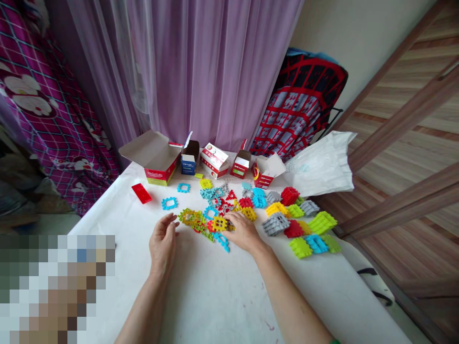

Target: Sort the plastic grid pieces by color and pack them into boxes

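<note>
My left hand [164, 241] is at the left of the loose pile, its fingers bent and a little apart, with nothing in them. Close to its fingertips lie yellow-green interlocking building pieces [191, 217]. My right hand [244, 231] reaches into the pile's right side, fingers closed at the edge of a yellow window-shaped building piece [219, 223]. My own fingers partly hide that grip. Around both hands are blue frame pieces [211, 212], red triangle pieces [231, 195] and teal pieces [213, 195].
Sorted stacks of grey [275, 223], green [322, 222] and other coloured pieces stand at the right. Several opened cardboard boxes [163, 174] line the back edge beside a white bag [321, 165]. A red plastic piece [142, 193] lies at the left of the white table [215, 296].
</note>
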Motion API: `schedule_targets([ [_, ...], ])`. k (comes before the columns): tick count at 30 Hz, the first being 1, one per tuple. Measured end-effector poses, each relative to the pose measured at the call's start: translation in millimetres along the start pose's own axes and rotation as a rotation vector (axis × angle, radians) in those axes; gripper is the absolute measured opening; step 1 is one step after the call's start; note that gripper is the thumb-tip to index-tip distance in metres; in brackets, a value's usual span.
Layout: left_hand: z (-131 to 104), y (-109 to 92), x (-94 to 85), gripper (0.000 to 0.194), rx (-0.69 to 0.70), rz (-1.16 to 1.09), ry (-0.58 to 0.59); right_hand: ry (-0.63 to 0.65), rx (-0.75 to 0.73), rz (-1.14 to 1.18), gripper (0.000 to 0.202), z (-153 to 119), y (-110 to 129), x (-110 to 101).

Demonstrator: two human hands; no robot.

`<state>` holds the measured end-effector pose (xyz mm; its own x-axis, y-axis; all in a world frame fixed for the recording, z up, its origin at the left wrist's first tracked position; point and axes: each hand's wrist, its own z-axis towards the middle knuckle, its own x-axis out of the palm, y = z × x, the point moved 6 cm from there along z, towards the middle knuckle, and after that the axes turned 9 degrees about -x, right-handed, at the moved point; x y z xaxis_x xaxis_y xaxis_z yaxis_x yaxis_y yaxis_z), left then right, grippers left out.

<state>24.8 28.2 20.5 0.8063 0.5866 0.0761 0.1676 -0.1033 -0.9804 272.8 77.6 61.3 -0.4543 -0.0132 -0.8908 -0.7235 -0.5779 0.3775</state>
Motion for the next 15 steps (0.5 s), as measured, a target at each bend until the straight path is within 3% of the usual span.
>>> schedule_targets([
  [4, -0.2, -0.7, 0.4, 0.040, -0.014, 0.005, 0.000, -0.059, 0.037, -0.027, 0.029, -3.6, -0.3, 2.3],
  [8, -0.8, -2.2, 0.6, 0.040, -0.016, 0.006, -0.001, -0.127, 0.006, -0.023, 0.039, -6.3, 3.2, 3.5],
  [11, -1.4, -2.9, 0.8, 0.039, -0.021, -0.011, -0.005, -0.086, -0.027, -0.039, 0.045, -4.4, 5.7, 5.4],
  [15, -1.8, -3.3, 0.4, 0.039, -0.029, -0.026, -0.006, 0.002, -0.029, -0.032, 0.036, 1.2, 6.9, 7.6],
])
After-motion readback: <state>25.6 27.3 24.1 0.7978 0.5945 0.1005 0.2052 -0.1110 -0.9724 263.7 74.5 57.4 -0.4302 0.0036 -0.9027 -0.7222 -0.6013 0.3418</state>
